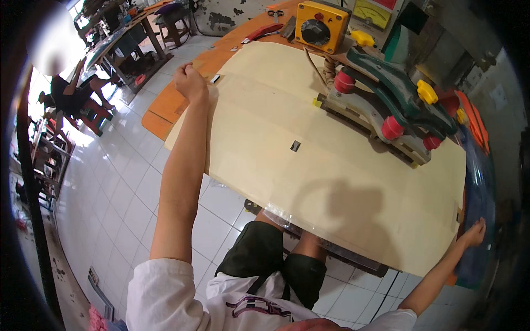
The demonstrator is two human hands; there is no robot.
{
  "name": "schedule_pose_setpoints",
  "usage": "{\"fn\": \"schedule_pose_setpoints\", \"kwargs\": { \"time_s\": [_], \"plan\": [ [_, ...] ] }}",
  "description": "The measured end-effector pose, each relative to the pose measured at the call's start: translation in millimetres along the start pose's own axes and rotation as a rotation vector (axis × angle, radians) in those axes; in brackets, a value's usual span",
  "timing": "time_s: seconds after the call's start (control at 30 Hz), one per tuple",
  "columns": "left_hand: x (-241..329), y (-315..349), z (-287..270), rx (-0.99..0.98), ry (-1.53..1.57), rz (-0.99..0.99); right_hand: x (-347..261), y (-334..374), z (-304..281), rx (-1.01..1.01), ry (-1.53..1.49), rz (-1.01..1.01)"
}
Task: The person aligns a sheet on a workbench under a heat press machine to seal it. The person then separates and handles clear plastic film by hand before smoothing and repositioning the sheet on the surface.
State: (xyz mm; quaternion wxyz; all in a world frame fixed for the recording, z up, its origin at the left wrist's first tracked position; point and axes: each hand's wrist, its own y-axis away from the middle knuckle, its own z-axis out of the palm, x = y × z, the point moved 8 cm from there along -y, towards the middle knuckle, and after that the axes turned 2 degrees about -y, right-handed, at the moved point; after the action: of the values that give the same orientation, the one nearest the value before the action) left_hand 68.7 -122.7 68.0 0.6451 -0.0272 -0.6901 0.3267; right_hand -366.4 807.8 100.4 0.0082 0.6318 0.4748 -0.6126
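A large cream sheet (248,118) covers most of the table in front of me. My left hand (190,83) is closed at the sheet's far left edge, beside a small black-and-white piece (215,79). Out at the right edge, my right hand (473,233) is closed too, its fingers pressed together. Whatever either hand may hold is hidden or too small to make out. A small dark rectangle (295,146) lies near the sheet's middle. On the back right of the sheet stands a dark green clamp-like device (395,83) with red and yellow knobs.
Behind the sheet stand a yellow box with a black dial (316,32) and a red utility knife (262,33) on the orange tabletop (160,113). Clear plastic (480,165) hangs at the right. Far left, a person (69,88) sits on a red stool (91,118).
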Motion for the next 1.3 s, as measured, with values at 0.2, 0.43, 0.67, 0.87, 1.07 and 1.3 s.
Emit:
{"fn": "schedule_pose_setpoints", "kwargs": {
  "time_s": [0.2,0.43,0.67,0.87,1.07,1.3],
  "plan": [
    [11.7,2.1,18.5,-0.079,-0.040,0.147,-0.5,-2.7,0.4,-0.015,0.041,-0.017],
    [46.9,23.3,12.1,-0.162,0.017,0.266,-28.0,15.0,4.6,-0.006,0.024,-0.089],
    [62.5,28.6,16.4,-0.231,0.046,0.300,-49.0,21.8,-4.3,-0.006,-0.155,-0.117],
    [120.0,55.5,-23.2,-0.246,0.331,0.363,-95.9,52.9,-24.5,0.045,-0.377,-0.073],
    [144.9,114.4,-77.8,-0.737,0.437,0.268,-137.3,134.9,-38.7,-0.424,-0.509,-0.025],
    [110.1,139.0,-107.6,-1.018,0.289,0.044,-83.7,196.9,-68.5,-0.539,-0.504,0.224]
  ]
}}
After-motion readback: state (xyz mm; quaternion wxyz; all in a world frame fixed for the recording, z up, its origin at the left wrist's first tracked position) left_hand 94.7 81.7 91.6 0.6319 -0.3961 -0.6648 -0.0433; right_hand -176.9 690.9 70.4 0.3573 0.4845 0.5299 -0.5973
